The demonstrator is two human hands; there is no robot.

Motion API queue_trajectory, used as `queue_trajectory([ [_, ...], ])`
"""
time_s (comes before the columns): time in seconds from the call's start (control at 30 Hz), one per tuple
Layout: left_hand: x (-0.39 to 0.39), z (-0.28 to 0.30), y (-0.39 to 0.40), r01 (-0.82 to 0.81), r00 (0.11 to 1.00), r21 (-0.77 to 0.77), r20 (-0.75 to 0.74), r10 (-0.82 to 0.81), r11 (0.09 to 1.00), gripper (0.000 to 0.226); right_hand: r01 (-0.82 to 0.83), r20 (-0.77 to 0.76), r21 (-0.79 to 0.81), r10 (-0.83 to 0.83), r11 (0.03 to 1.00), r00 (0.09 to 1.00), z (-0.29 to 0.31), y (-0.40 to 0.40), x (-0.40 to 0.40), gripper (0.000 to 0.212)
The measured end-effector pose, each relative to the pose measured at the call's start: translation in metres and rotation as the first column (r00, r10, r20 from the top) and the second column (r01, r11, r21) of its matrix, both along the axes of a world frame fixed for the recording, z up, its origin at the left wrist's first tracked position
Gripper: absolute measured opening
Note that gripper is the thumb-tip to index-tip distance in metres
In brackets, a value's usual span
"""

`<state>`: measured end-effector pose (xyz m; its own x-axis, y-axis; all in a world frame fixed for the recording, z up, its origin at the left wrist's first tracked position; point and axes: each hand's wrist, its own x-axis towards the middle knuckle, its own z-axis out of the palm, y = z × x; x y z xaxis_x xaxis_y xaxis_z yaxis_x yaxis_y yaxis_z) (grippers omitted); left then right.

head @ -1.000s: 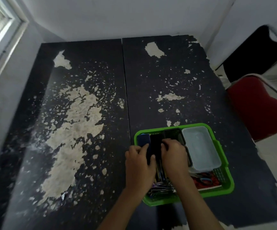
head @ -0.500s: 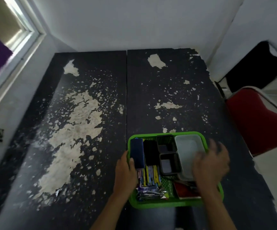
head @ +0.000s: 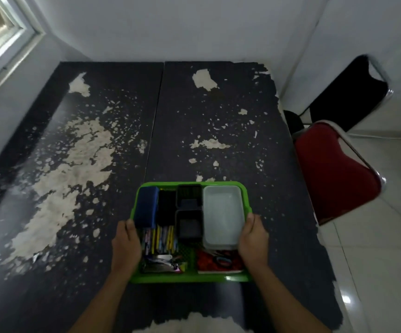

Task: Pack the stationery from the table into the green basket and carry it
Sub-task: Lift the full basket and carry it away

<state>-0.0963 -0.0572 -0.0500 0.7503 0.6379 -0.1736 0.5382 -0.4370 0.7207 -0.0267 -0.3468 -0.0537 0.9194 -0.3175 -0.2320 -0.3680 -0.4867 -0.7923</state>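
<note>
Two hands grip the green basket [head: 190, 277]: left hand [head: 125, 246] and right hand [head: 253, 239], fingers curled over its side rims, on the surface [head: 218, 116].

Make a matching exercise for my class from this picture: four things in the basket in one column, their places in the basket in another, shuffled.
Things:
1. blue case
2. clear plastic box
3. red notebook
4. coloured pens

Places in the green basket:
A. near right corner
B. far left corner
C. near left, just in front of the blue case
D. far right side

Pairs: 1-B, 2-D, 3-A, 4-C
</note>
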Motion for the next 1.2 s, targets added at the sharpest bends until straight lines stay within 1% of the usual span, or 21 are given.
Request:
queue_trajectory([
  [0.17,0.004,-0.003,0.001,0.014,1.000,0.011,-0.010,-0.014,1.000,0.040,-0.016,-0.025,-0.011,0.016,1.000,1.000,0.002,-0.002,0.003,0.034],
  [0.27,0.002,0.014,0.004,0.050,0.998,-0.009,-0.042,-0.050,0.999,0.041,-0.077,-0.069,0.009,0.077,0.997,0.995,0.014,-0.007,0.003,0.038],
  [0.33,0.007,0.034,0.007,0.075,0.992,-0.015,-0.098,-0.076,0.997,0.039,-0.102,-0.084,-0.003,0.102,0.995,0.991,0.034,-0.012,0.012,0.042],
  [0.4,0.023,0.062,0.015,0.137,0.981,0.013,-0.144,-0.134,0.991,0.039,-0.124,-0.051,-0.001,0.124,0.992,0.991,0.066,-0.014,0.032,0.044],
  [0.43,0.031,0.077,0.020,0.181,0.973,0.052,-0.152,-0.171,0.982,0.039,-0.137,-0.022,-0.011,0.136,0.991,0.990,0.084,-0.014,0.040,0.045],
  [0.47,0.042,0.104,0.026,0.203,0.974,0.076,-0.119,-0.193,0.976,0.038,-0.145,0.041,-0.003,0.145,0.989,0.989,0.111,-0.013,0.051,0.046],
  [0.5,0.050,0.118,0.031,0.223,0.971,0.096,-0.108,-0.212,0.970,0.038,-0.153,0.067,-0.007,0.153,0.988,0.986,0.127,-0.014,0.058,0.047],
  [0.53,0.063,0.151,0.034,0.231,0.973,0.127,-0.050,-0.226,0.965,0.037,-0.154,0.141,-0.011,0.154,0.988,0.978,0.160,-0.013,0.069,0.048],
  [0.57,0.074,0.170,0.037,0.238,0.971,0.153,-0.017,-0.238,0.959,0.037,-0.162,0.178,-0.023,0.164,0.986,0.970,0.177,-0.014,0.081,0.049],
  [0.63,0.095,0.231,0.040,0.213,0.962,0.185,0.133,-0.240,0.959,0.037,-0.160,0.274,-0.088,0.178,0.983,0.945,0.242,-0.010,0.098,0.049],
  [0.7,0.114,0.285,0.044,0.176,0.939,0.222,0.256,-0.231,0.959,0.037,-0.160,0.304,-0.162,0.203,0.974,0.931,0.299,-0.007,0.117,0.045],
  [0.77,0.130,0.334,0.051,0.137,0.928,0.288,0.298,-0.225,0.948,0.037,-0.155,0.330,-0.232,0.228,0.960,0.916,0.347,-0.006,0.135,0.042],
  [0.87,0.138,0.392,0.058,0.115,0.921,0.311,0.324,-0.219,0.943,0.036,-0.101,0.400,-0.257,0.201,0.961,0.894,0.404,-0.004,0.151,0.041],
  [0.97,0.141,0.423,0.058,0.116,0.903,0.289,0.368,-0.222,0.950,0.039,-0.076,0.418,-0.248,0.178,0.966,0.891,0.449,0.000,0.155,0.037],
  [1.03,0.140,0.432,0.058,0.120,0.902,0.289,0.369,-0.226,0.950,0.040,-0.061,0.428,-0.249,0.167,0.966,0.888,0.465,0.000,0.157,0.035],
  [1.2,0.135,0.434,0.055,0.127,0.900,0.262,0.374,-0.222,0.957,0.045,-0.061,0.421,-0.258,0.169,0.964,0.891,0.465,-0.007,0.157,0.033],
])
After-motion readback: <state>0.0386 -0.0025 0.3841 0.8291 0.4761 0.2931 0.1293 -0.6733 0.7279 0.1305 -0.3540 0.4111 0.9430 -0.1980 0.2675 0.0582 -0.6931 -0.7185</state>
